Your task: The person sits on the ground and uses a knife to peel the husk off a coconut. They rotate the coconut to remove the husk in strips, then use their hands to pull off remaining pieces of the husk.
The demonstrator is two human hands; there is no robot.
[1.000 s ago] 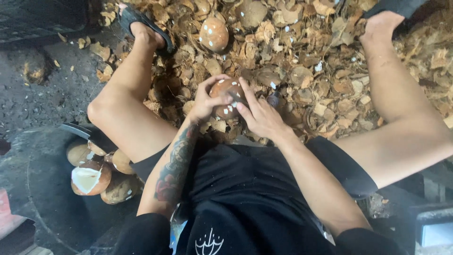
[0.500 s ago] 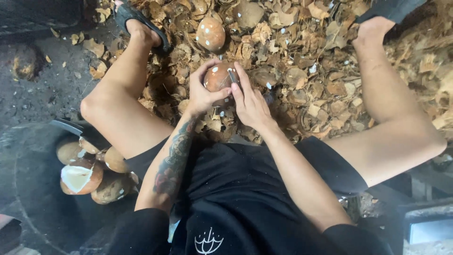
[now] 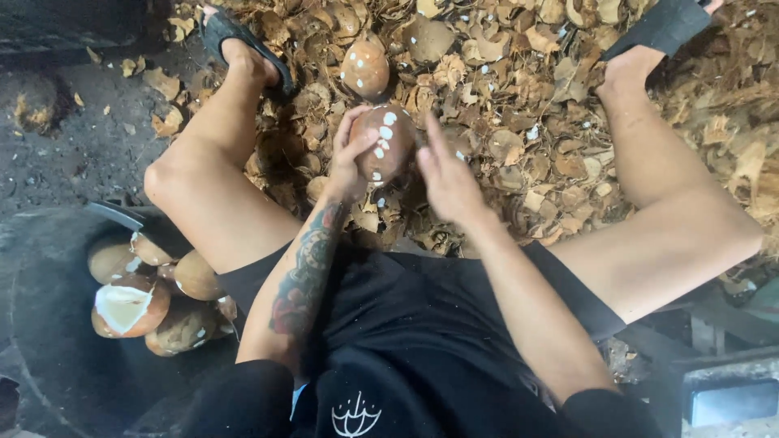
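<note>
I sit with my legs spread over a pile of coconut shell chips. My left hand (image 3: pixel 350 156) grips a brown peeled coconut (image 3: pixel 384 141) flecked with white spots, held upright between my knees. My right hand (image 3: pixel 448 177) lies flat against the coconut's right side, fingers extended and together. Any tool in the right hand is hidden from me. A second brown spotted coconut (image 3: pixel 364 69) lies on the chips just beyond the one I hold.
Brown shell fragments (image 3: pixel 519 122) cover the ground ahead. A dark round tub (image 3: pixel 57 341) at my lower left holds several peeled coconuts (image 3: pixel 134 296), one broken open to white flesh. My sandalled feet (image 3: pixel 243 45) rest on the pile's edges.
The coconut has been lifted slightly and turned in my hands. My right hand has slid from on top of it to its right side.
</note>
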